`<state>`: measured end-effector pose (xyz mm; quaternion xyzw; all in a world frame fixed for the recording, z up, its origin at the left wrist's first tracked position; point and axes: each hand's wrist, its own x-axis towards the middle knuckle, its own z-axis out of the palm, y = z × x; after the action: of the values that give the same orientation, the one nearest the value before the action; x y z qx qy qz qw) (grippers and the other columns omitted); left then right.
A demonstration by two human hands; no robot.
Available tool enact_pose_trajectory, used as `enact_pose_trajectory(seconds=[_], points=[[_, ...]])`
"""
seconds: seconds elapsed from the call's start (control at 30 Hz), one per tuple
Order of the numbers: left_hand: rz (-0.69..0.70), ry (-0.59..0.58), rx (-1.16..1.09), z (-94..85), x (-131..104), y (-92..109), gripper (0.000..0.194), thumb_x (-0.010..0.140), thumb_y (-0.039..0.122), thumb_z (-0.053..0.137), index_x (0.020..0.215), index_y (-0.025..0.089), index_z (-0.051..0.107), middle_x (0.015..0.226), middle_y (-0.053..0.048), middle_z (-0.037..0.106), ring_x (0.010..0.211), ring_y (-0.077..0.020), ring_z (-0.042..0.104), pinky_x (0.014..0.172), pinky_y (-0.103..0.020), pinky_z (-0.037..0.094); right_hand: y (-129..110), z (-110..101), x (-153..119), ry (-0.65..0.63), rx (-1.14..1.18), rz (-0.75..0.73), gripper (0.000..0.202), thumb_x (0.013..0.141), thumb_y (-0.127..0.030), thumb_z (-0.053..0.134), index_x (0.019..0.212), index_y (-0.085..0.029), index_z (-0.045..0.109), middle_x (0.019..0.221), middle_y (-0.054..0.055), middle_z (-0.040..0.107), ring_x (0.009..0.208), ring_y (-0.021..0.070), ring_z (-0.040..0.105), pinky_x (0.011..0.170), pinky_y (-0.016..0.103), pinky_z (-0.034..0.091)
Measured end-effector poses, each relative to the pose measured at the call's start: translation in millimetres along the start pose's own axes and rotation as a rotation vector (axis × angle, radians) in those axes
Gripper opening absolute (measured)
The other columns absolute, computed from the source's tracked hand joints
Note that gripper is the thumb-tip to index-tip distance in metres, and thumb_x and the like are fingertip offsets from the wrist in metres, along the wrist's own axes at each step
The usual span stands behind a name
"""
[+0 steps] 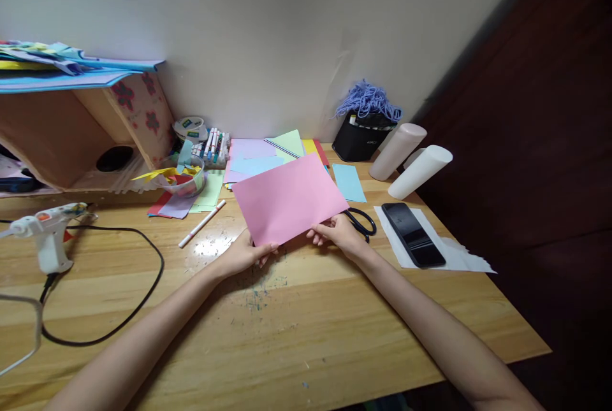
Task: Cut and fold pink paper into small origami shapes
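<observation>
A flat pink sheet of paper (pixel 291 197) is held tilted above the wooden table, its far edge raised. My left hand (pixel 246 252) pinches its near left corner, thumb on top. My right hand (pixel 338 234) grips the near edge toward the right corner. Just beyond my right hand, the black handles of scissors (pixel 366 225) show; the rest of them is hidden under the sheet and hand. Behind the pink sheet lie lilac, green, blue and yellow papers (pixel 253 148). A white marker (pixel 201 224) rests left of the sheet.
On the left are a glue gun (pixel 50 236) with a looping black cord, a box shelf (pixel 138 111) and a tub of scraps (pixel 184 178). On the right are a phone (pixel 412 234), two rolled cylinders (pixel 421 172) and a black holder with blue yarn (pixel 358 137).
</observation>
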<state>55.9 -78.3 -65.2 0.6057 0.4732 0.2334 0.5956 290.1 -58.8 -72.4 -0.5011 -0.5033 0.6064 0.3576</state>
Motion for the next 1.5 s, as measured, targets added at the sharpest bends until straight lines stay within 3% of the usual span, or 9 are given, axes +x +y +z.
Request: enact_pose_trajectory(seconds=[0.47, 0.63, 0.73, 0.87, 0.93, 1.03, 1.2, 1.37, 1.5], points=[[0.030, 0.044, 0.016, 0.7, 0.2, 9.6, 0.028, 0.074, 0.040, 0.057, 0.068, 0.012, 0.056, 0.051, 0.000, 0.051, 0.045, -0.0077, 0.043, 0.045, -0.020, 0.035, -11.1, -58.6, 8.7, 0.253, -0.075, -0.129, 0.027, 0.057, -0.037, 0.074, 0.062, -0.014, 0.062, 0.061, 0.005, 0.068, 0.046, 0.0091, 0.056, 0.046, 0.020, 0.046], [0.051, 0.096, 0.006, -2.4, 1.3, 4.6, 0.026, 0.076, 0.038, 0.056, 0.068, 0.014, 0.054, 0.054, 0.000, 0.051, 0.050, -0.0089, 0.046, 0.048, -0.020, 0.037, -9.5, -70.4, 12.1, 0.430, -0.060, -0.180, 0.027, 0.059, -0.038, 0.074, 0.065, -0.015, 0.063, 0.063, 0.004, 0.068, 0.050, 0.0099, 0.058, 0.049, 0.021, 0.048], [0.053, 0.080, 0.012, -5.7, -0.2, 2.7, 0.025, 0.076, 0.038, 0.057, 0.070, 0.014, 0.055, 0.055, 0.000, 0.051, 0.049, -0.0079, 0.044, 0.046, -0.020, 0.035, -8.6, -69.7, 12.5, 0.408, 0.038, -0.159, 0.033, 0.064, -0.047, 0.069, 0.076, -0.016, 0.066, 0.079, 0.007, 0.070, 0.066, 0.0137, 0.064, 0.055, 0.021, 0.050], [0.047, 0.012, 0.036, -8.3, -2.2, 4.1, 0.024, 0.072, 0.037, 0.060, 0.072, 0.014, 0.057, 0.054, 0.002, 0.049, 0.048, -0.0082, 0.043, 0.045, -0.019, 0.034, -6.2, -59.6, 7.9, 0.128, 0.071, -0.076, 0.045, 0.066, -0.053, 0.066, 0.093, -0.016, 0.066, 0.087, 0.007, 0.071, 0.074, 0.0188, 0.066, 0.059, 0.024, 0.051], [0.045, 0.019, 0.044, -7.9, -2.1, 5.1, 0.025, 0.072, 0.037, 0.061, 0.071, 0.013, 0.057, 0.054, 0.001, 0.051, 0.047, -0.0078, 0.043, 0.044, -0.019, 0.034, -4.6, -52.6, 4.7, 0.076, 0.003, -0.053, 0.043, 0.063, -0.048, 0.072, 0.091, -0.016, 0.066, 0.087, 0.006, 0.071, 0.075, 0.0205, 0.066, 0.062, 0.026, 0.051], [0.050, 0.111, 0.020, -5.4, 0.0, 4.8, 0.027, 0.071, 0.038, 0.060, 0.071, 0.012, 0.056, 0.057, -0.001, 0.055, 0.045, -0.0075, 0.045, 0.042, -0.018, 0.035, -2.3, -40.5, 1.5, 0.155, -0.100, -0.068, 0.041, 0.062, -0.044, 0.073, 0.090, -0.015, 0.066, 0.092, 0.006, 0.071, 0.081, 0.0224, 0.066, 0.068, 0.029, 0.051], [-0.015, 0.312, 0.032, -3.9, 4.6, -0.5, 0.027, 0.068, 0.038, 0.060, 0.070, 0.011, 0.058, 0.058, -0.005, 0.061, 0.046, -0.0114, 0.054, 0.040, -0.019, 0.039, -1.4, -21.1, -0.1, 0.420, -0.250, -0.131, 0.040, 0.063, -0.049, 0.069, 0.083, -0.014, 0.066, 0.090, 0.009, 0.071, 0.079, 0.0243, 0.065, 0.062, 0.029, 0.050], [0.011, 0.327, 0.236, -9.8, 7.3, -5.1, 0.023, 0.068, 0.033, 0.057, 0.060, 0.011, 0.058, 0.047, -0.001, 0.057, 0.039, -0.0096, 0.049, 0.038, -0.019, 0.034, -4.8, -20.1, -2.3, 0.485, -0.385, -0.131, 0.041, 0.061, -0.050, 0.069, 0.074, -0.011, 0.067, 0.079, 0.011, 0.070, 0.069, 0.0237, 0.064, 0.054, 0.027, 0.047], [0.043, 0.318, 0.250, -16.2, 9.3, -6.0, 0.024, 0.068, 0.033, 0.056, 0.063, 0.010, 0.061, 0.053, -0.003, 0.061, 0.042, -0.0098, 0.052, 0.039, -0.018, 0.034, -5.3, -27.5, -2.5, 0.480, -0.406, -0.149, 0.044, 0.059, -0.051, 0.070, 0.076, -0.010, 0.067, 0.079, 0.011, 0.070, 0.067, 0.0220, 0.064, 0.053, 0.027, 0.046]])
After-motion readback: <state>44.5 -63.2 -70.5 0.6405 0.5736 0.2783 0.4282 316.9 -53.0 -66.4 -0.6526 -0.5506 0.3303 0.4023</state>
